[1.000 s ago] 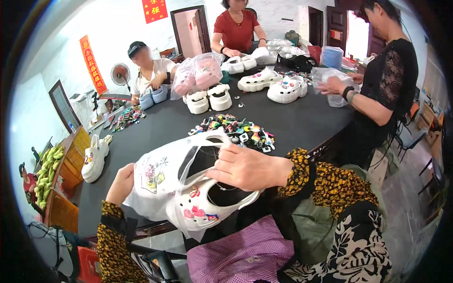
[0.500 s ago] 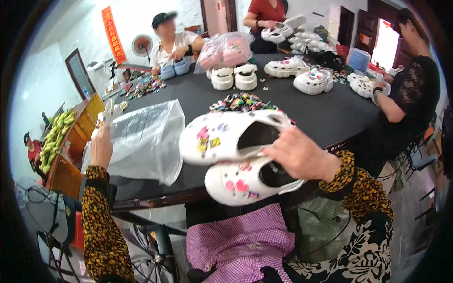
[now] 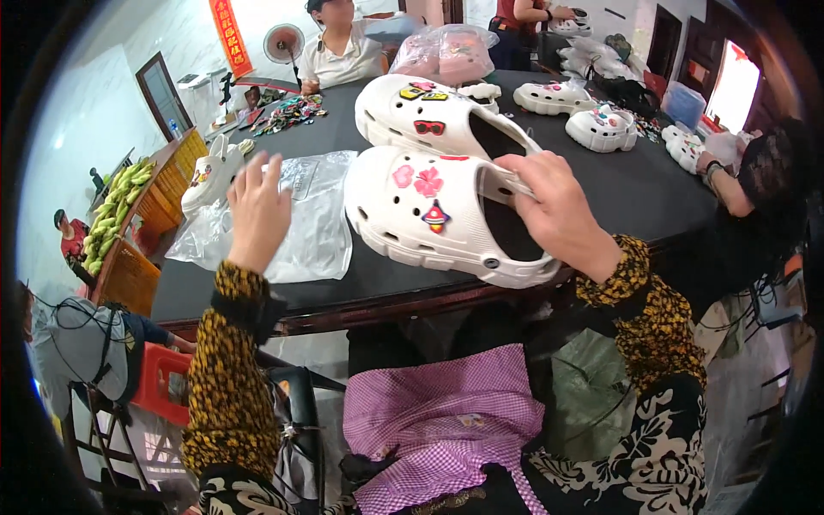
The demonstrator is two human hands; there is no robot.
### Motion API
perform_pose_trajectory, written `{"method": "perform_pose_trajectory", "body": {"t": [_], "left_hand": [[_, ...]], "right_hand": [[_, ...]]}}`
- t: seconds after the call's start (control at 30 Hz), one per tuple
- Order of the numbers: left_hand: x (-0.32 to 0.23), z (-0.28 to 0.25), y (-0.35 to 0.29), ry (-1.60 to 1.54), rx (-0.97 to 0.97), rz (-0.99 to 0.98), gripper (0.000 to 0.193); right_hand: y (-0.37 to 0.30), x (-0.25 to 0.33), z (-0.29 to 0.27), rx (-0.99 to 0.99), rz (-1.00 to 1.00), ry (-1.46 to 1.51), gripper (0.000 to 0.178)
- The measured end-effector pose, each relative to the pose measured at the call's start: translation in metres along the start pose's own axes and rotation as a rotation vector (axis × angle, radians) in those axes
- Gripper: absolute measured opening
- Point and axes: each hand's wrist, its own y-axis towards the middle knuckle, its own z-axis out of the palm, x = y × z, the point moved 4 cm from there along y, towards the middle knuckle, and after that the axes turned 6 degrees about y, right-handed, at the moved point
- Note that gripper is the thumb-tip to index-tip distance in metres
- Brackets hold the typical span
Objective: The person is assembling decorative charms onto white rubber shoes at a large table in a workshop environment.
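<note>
My right hand [image 3: 562, 210] grips a pair of white clogs by their heel side, fingers wrapped over the near clog's back edge. The near clog [image 3: 390, 210] carries pink flower charms and a rocket-shaped one; the far clog [image 3: 382, 116] has red sunglasses and a yellow charm. Both are held over the near table edge, toes to the left. My left hand [image 3: 259, 215] is raised with its fingers apart, holding nothing, above a clear plastic bag [image 3: 322, 249] lying flat. Beside that hand, another white clog with charms [image 3: 210, 176] stands at the table's left.
On the black table [image 3: 601, 202] are more white clogs [image 3: 601, 129], bagged pink clogs [image 3: 442, 56] and heaps of small charms [image 3: 292, 113]. Co-workers sit or stand around its far and right sides. A red stool [image 3: 163, 382] stands on the floor at left.
My left hand has let go of the white clog at left and moved right, fingers spreading. My right hand has raised and turned the pair, showing their charm-covered tops. The view has shifted.
</note>
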Motion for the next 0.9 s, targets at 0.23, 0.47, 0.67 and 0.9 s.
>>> {"method": "perform_pose_trajectory", "body": {"t": [0.23, 0.47, 0.67, 0.9], "left_hand": [[-0.048, 0.007, -0.081, -0.578, 0.684, 0.134, 0.036], [-0.060, -0.066, -0.086, -1.215, 0.337, -0.525, 0.041], [-0.073, -0.053, -0.091, -1.557, 0.520, -0.791, 0.055], [-0.065, -0.031, -0.060, -1.442, 0.497, -0.667, 0.055]], "right_hand": [[0.019, -0.004, 0.054, -0.055, 0.108, 0.177, 0.033], [0.031, 0.002, 0.088, -0.164, 0.238, 0.301, 0.028], [0.029, 0.045, 0.131, -0.020, 0.169, 0.304, 0.023], [0.044, 0.065, 0.134, -0.003, 0.174, 0.562, 0.031]]}}
